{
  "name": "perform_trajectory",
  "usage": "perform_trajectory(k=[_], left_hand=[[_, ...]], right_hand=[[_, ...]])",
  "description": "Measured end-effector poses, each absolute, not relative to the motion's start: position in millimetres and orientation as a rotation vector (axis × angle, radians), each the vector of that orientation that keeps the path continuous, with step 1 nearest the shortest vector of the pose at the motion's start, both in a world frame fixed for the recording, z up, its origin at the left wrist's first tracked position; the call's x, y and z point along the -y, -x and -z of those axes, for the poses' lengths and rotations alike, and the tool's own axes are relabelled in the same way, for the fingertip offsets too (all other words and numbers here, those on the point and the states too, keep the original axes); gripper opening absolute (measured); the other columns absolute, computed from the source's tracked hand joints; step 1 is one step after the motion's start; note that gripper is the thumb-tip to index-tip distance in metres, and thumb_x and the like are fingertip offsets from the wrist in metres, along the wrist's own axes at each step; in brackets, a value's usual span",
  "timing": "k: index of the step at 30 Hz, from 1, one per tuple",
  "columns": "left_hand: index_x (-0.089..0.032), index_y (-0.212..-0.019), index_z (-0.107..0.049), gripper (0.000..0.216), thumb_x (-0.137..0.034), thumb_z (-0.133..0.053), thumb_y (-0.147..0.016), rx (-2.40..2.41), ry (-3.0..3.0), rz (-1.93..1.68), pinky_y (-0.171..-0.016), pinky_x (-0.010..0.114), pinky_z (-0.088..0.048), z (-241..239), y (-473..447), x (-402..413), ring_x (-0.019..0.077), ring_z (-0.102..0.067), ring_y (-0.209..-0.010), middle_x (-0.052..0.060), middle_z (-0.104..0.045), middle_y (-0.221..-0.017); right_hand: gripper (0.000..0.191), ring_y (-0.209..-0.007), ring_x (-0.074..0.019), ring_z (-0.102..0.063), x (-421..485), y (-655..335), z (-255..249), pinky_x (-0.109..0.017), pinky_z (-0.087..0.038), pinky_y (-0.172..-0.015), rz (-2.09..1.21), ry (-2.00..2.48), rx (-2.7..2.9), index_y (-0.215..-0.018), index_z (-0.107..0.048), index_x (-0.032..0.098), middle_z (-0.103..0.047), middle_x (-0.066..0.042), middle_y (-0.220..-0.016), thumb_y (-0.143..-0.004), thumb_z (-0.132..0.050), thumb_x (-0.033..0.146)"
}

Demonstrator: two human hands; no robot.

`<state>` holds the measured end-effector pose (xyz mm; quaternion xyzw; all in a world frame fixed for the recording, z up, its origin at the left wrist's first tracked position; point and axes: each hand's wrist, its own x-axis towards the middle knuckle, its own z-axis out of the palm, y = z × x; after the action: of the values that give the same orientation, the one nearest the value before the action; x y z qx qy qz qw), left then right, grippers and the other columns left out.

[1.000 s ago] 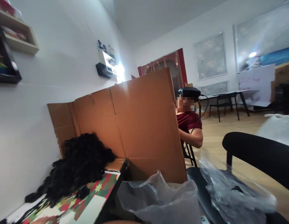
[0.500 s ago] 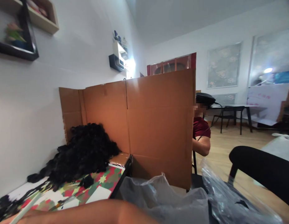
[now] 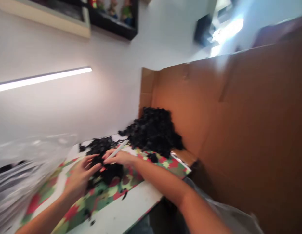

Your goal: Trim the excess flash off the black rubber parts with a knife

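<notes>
hold pale stick (image 3: 118, 149) steady in closed right hand (image 3: 120, 158), working gently over black pieces (image 3: 113, 174) around mid-length of patterned table (image 3: 105, 195). with left hand (image 3: 80, 174) half open beside them, steady lightly; cannot tell whether pinching any. use room toward near edge; stay off black pile (image 3: 154, 131) by far right corner, against cardboard panel (image 3: 245, 123).

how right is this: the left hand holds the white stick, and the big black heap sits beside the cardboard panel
Wrong hand: the head view shows the white stick in the right hand, not the left hand. The rest stands: the big black heap sits beside the cardboard panel.
</notes>
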<state>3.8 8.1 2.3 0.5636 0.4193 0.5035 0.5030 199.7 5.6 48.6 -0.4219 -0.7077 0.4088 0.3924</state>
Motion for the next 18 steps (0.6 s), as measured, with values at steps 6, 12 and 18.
perform_trajectory(k=[6, 12, 18], left_hand=[[-0.019, -0.103, -0.067, 0.05, -0.031, -0.092, -0.061, -0.774, -1.018, -1.281, -0.087, 0.037, -0.06, 5.9, -8.1, -9.0, 0.0233, -0.069, -0.101, 0.006, -0.071, -0.109], [-0.02, -0.105, -0.068, 0.048, -0.023, -0.092, -0.063, -0.721, -0.862, -1.281, -0.086, 0.032, -0.059, 13.1, -4.9, -4.4, 0.0206, -0.066, -0.103, 0.005, -0.07, -0.108], [-0.02, -0.106, -0.068, 0.048, -0.024, -0.092, -0.065, -0.74, -0.824, -1.271, -0.091, 0.034, -0.057, 10.2, -5.4, -0.2, 0.0212, -0.066, -0.105, 0.005, -0.068, -0.111]], right_hand=[[0.027, -0.088, -0.016, -0.065, -6.2, -201.7, -14.2, -0.031, -0.05, -0.078, -1.078, 0.936, 1.707, -0.072, -0.061, 0.018, -0.07, -0.003, -0.1, -0.09, -0.061, 0.038], [0.022, -0.096, -0.0207, -0.063, -2.9, -197.6, -6.7, -0.034, -0.049, -0.081, -1.041, 1.015, 1.718, -0.074, -0.059, 0.021, -0.069, -0.006, -0.111, -0.088, -0.062, 0.037], [0.022, -0.099, -0.0228, -0.063, 3.7, -196.9, -9.7, -0.037, -0.047, -0.087, -1.082, 1.038, 1.615, -0.075, -0.057, 0.022, -0.072, -0.006, -0.113, -0.091, -0.061, 0.037]])
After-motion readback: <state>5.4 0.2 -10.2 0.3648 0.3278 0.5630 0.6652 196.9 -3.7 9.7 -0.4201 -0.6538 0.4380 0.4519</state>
